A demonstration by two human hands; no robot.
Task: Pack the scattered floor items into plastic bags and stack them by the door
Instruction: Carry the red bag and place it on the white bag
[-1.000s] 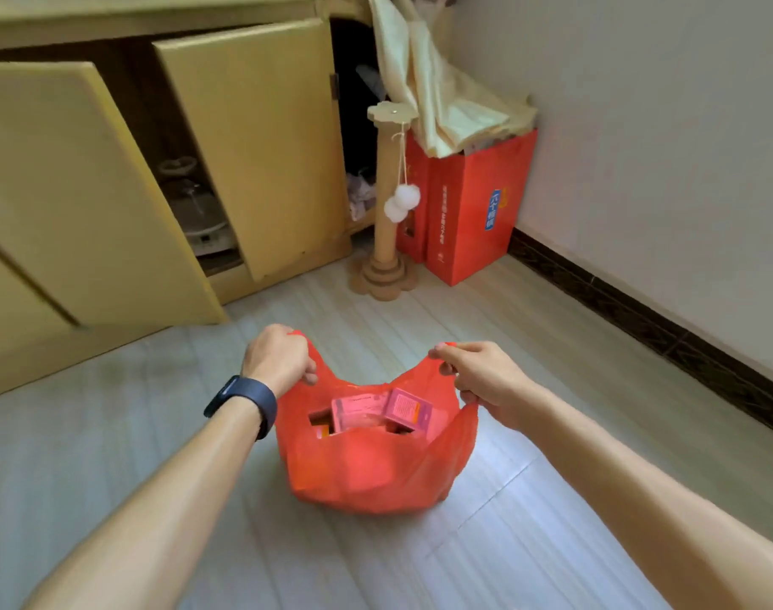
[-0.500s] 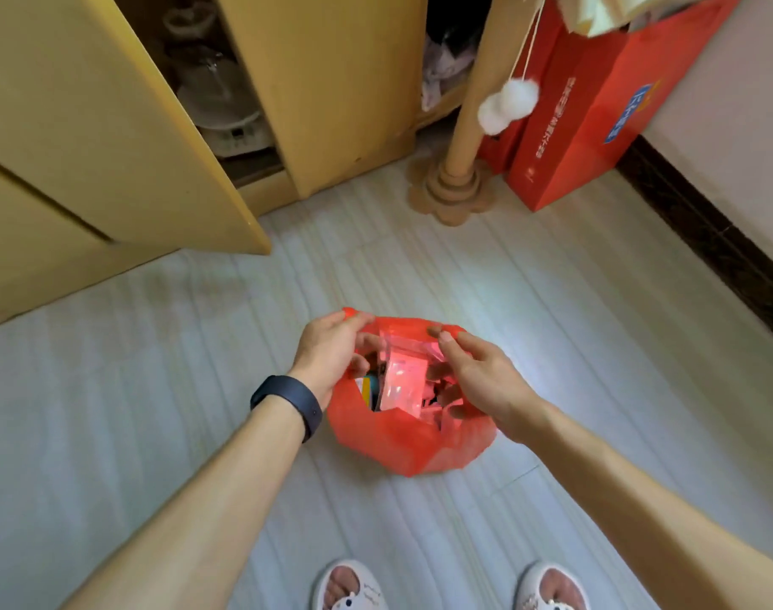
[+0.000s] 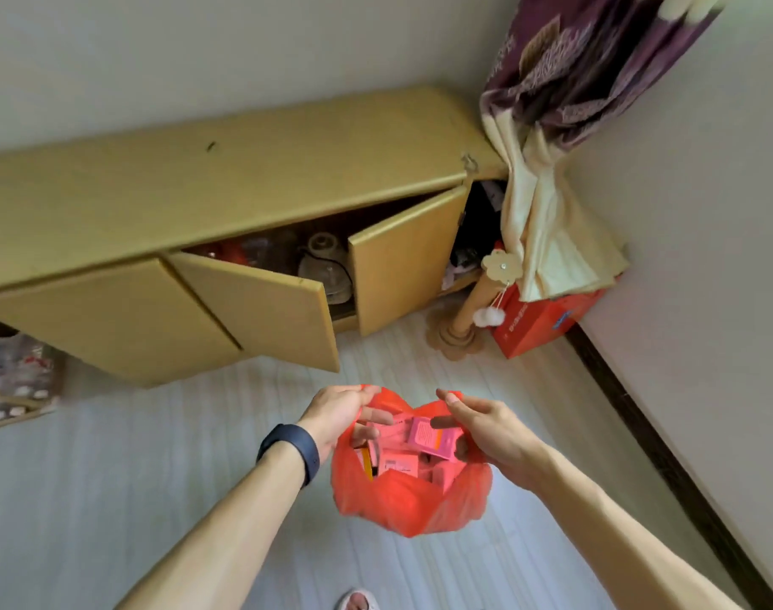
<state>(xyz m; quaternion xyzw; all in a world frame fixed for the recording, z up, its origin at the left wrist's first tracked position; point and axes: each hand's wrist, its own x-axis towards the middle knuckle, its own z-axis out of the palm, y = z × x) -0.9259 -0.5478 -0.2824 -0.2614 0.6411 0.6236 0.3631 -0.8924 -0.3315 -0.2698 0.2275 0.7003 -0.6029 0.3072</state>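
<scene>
I look down on a pale plank floor (image 3: pixel 111 499) that fills the lower half of my view. From nine o'clock round to one o'clock runs a long, low yellow wooden cabinet (image 3: pixel 244 178) against the wall, with two of its doors swung open and dim crockery showing inside. At one o'clock a purple leaf-patterned curtain (image 3: pixel 596 59) hangs in the corner, and its cream lining drapes down onto a red cardboard carton (image 3: pixel 547 319) at two o'clock. Just beside the carton, toward the cabinet, stands a tan cardboard post on a scalloped base (image 3: pixel 453 332), with white pompoms dangling from its flower-shaped top.

The red thin plastic bag (image 3: pixel 402 504) hangs between my hands at six o'clock, mouth spread open. I cannot tell whether its bottom touches the floor. My left hand (image 3: pixel 338 411) has its fingers curled round the bag's rim at the ten o'clock side. My right hand (image 3: pixel 486 427) pinches the rim at the two o'clock side, thumb against fingers. The two hands are apart.

Inside the bag lie several small pink cardboard boxes (image 3: pixel 433 440), jumbled together, one tilted up near the right thumb. A dark blue wristband (image 3: pixel 294 451) circles my left wrist. At the bottom edge, the toe of a pale slipper (image 3: pixel 358 600) pokes in.
</scene>
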